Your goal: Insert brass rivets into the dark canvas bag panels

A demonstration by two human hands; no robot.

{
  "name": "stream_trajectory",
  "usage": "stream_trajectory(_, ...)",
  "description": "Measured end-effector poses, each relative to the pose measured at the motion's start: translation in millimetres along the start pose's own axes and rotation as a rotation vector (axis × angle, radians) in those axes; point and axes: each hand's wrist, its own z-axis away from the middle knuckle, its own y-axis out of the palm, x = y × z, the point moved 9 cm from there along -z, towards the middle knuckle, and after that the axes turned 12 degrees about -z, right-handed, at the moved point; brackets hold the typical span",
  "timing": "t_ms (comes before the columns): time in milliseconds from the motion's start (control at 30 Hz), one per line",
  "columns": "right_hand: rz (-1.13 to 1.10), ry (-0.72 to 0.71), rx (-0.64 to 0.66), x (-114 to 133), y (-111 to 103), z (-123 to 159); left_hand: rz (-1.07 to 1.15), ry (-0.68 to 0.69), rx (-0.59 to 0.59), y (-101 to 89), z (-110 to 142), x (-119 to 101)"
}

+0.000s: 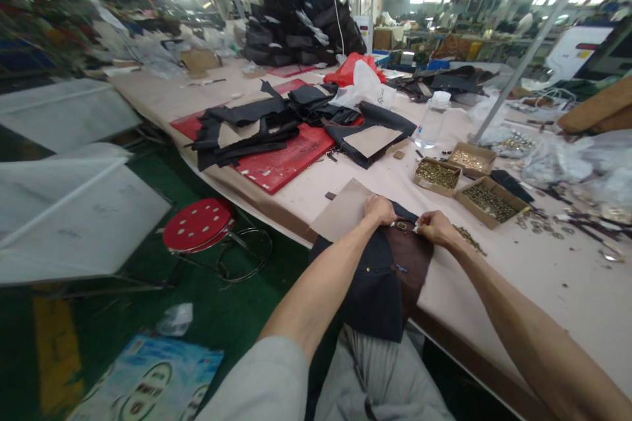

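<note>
A dark navy and brown fabric piece [390, 276] hangs over the near edge of the table [543, 270] onto my lap. My left hand [379, 209] presses closed on its top edge beside a tan cardboard sheet [340, 210]. My right hand [434, 227] pinches the fabric's top edge next to a small metal fitting [401, 225]; the two hands are a few centimetres apart.
Three cardboard boxes of brass hardware [486, 200] sit just beyond my hands, with loose metal rings [548, 227] to the right. A clear plastic bottle [432, 120], a red cutting mat [281, 161] with black fabric pieces and a tall black stack [301, 20] lie farther back. A red stool [197, 223] stands left of the table.
</note>
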Motion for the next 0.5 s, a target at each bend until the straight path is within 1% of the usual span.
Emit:
stream_trajectory(67, 0.048, -0.126, -0.083, 15.8, -3.0, 16.4, 0.003, 0.013, -0.046, 0.7, 3.0, 1.2)
stream_trajectory(133, 0.107, -0.225, -0.113, 30.4, 1.6, 31.0, 0.005, 0.022, -0.078, 2.4, 4.5, 2.5)
stream_trajectory(200, 0.18, -0.285, -0.084, 41.3, 11.9, 39.3, 0.003, 0.024, -0.093, 4.0, 4.4, 3.6)
stream_trajectory(300, 0.28, -0.308, -0.039, 48.0, 23.6, 40.0, -0.002, 0.024, -0.108, 4.3, 3.5, 5.0)
stream_trajectory(367, 0.306, -0.316, -0.018, 48.5, 26.5, 36.6, -0.002, 0.022, -0.118, 4.4, 3.2, 5.7)
stream_trajectory(500, 0.296, -0.392, 0.062, 52.7, 30.2, 30.8, 0.009, 0.011, -0.127, 6.2, 3.1, 6.8)
